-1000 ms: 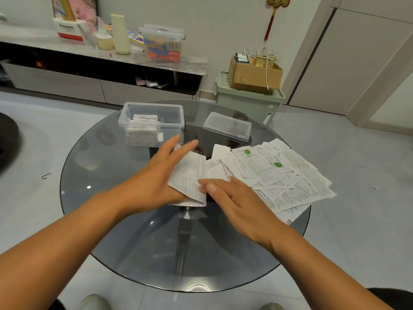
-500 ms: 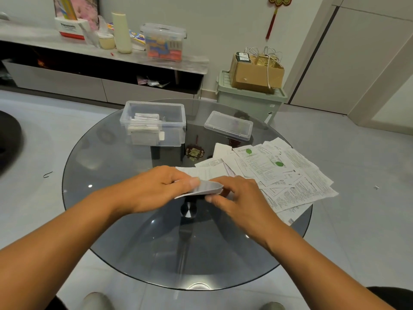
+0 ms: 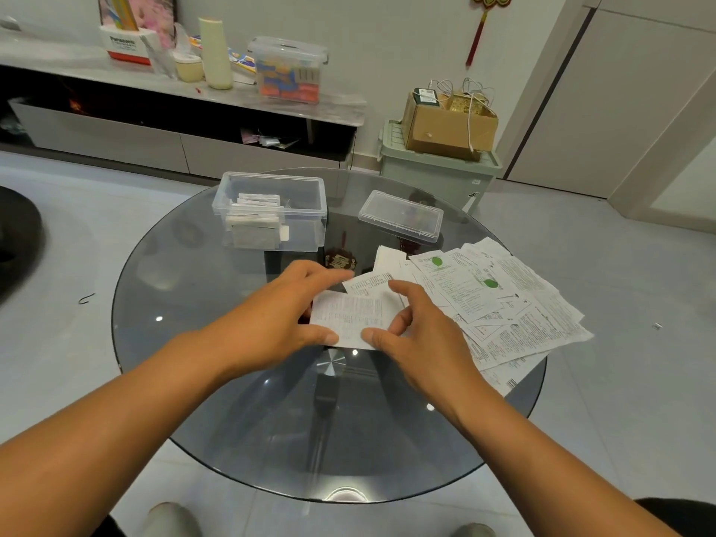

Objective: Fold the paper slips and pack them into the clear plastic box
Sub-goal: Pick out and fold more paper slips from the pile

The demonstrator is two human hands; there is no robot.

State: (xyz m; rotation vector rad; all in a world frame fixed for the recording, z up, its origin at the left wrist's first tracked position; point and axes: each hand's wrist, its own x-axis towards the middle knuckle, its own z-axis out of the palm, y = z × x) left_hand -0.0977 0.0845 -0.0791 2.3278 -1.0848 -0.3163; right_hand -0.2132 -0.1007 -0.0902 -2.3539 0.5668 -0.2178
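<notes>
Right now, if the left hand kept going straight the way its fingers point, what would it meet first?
Probably the loose paper slips right of the left hand, past the slip it grips; depth is unclear.

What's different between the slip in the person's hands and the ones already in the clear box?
The slip in hand is wider and shows its printed face, pinched by the left hand and right hand. The packed slips are folded smaller, stacked inside the clear box, untouched. Both are white printed paper.

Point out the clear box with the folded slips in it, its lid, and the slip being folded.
clear box [image 3: 310, 195]: head view, bare right part of its far wall.
lid [image 3: 401, 215]: head view, middle of its flat top.
slip [image 3: 350, 315]: head view, middle of the printed face, between both hands.
</notes>
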